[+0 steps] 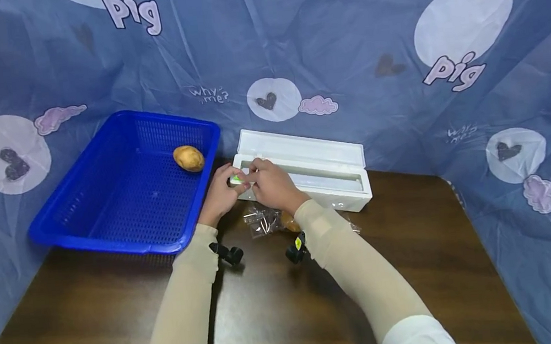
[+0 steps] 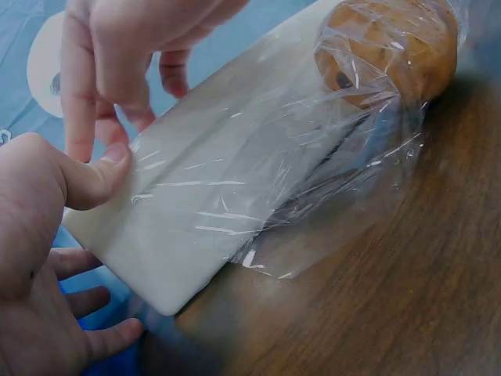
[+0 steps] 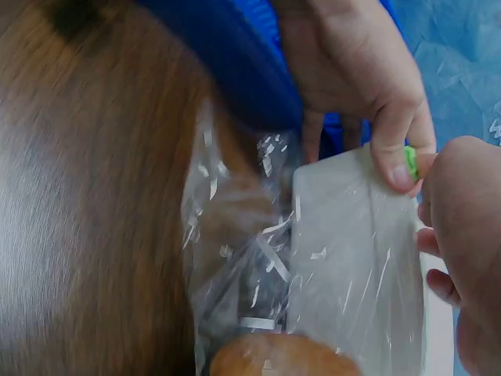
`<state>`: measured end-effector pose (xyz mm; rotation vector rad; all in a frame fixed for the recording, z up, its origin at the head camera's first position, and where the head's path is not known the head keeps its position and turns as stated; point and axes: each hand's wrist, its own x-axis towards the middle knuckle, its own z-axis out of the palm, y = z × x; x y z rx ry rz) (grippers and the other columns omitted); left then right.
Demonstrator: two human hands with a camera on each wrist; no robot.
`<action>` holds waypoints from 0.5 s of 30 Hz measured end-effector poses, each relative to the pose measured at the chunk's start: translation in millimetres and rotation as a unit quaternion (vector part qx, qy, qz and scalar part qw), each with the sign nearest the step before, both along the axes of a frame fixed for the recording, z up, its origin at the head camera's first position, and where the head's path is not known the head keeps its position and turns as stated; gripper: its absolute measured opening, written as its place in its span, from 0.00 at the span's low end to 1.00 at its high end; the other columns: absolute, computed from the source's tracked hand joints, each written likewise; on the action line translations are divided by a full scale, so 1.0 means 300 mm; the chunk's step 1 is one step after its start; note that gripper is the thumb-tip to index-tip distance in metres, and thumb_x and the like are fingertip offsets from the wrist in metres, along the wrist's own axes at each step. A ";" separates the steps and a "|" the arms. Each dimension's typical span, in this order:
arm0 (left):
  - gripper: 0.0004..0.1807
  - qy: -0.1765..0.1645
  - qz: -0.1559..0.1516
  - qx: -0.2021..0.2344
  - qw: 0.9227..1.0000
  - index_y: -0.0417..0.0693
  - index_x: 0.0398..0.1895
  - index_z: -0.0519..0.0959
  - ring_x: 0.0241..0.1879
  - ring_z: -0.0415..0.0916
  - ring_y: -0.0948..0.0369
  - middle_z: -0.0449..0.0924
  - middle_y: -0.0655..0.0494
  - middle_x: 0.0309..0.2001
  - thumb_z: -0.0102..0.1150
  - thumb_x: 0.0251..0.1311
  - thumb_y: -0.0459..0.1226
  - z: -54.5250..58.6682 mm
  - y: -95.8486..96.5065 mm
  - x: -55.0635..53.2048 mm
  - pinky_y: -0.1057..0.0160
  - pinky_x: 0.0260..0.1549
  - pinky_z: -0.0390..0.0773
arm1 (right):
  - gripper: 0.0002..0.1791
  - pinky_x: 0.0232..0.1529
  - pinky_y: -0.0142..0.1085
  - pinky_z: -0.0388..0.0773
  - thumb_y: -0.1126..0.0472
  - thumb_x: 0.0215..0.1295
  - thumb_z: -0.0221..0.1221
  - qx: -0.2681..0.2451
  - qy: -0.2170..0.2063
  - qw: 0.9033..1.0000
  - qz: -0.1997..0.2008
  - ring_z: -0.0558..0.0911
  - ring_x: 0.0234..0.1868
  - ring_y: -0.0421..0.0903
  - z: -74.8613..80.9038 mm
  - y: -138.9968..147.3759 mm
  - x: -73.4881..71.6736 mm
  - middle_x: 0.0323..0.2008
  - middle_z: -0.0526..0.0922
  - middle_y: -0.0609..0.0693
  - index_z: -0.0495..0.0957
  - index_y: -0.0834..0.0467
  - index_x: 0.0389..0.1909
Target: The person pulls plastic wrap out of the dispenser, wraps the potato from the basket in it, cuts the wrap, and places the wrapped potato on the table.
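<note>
One long white dispenser box (image 1: 352, 196), on the brown wood-grain table (image 1: 259, 312), lid raised along its far side, a long trough showing inside. One left hand (image 1: 220, 194), mine: grasping the box's left end, thumb on the corner, other fingers beyond the end. One right hand (image 1: 274, 186), mine: bent over the same end, fingertips at a small bright-green piece (image 1: 237, 178) beside my left thumb; whether I pinch that piece I cannot tell. One length of clear plastic film (image 2: 235, 204), crinkled, across the box's front and onto the table. One potato (image 2: 391, 55), covered by the film, just in front of the box, partly hidden by my right forearm in the head view. One blue plastic basket (image 1: 113, 247), left of the box, holding a second potato (image 1: 188, 159) near its right wall. One blue printed cloth (image 1: 370, 19), hung behind
</note>
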<state>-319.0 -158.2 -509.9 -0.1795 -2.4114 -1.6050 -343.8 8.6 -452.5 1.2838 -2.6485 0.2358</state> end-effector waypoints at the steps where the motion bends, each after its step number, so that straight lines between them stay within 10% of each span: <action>1: 0.09 0.006 0.000 -0.003 1.000 0.35 0.37 0.78 0.71 0.57 0.40 0.68 0.30 0.65 0.69 0.56 0.28 0.002 -0.002 -0.003 0.44 0.70 0.54 | 0.23 0.46 0.42 0.77 0.69 0.62 0.56 0.007 0.017 1.000 0.005 0.77 0.44 0.51 0.001 0.000 -0.003 0.46 0.78 0.53 0.84 0.53 0.57; 15: 0.10 -0.015 0.006 -0.028 0.999 0.38 0.39 0.81 0.71 0.57 0.42 0.65 0.30 0.66 0.71 0.57 0.32 0.010 -0.020 -0.001 0.45 0.69 0.56 | 0.24 0.34 0.45 0.79 0.70 0.54 0.55 0.035 0.085 0.995 0.033 0.80 0.40 0.50 0.005 0.003 -0.015 0.43 0.79 0.51 0.88 0.50 0.48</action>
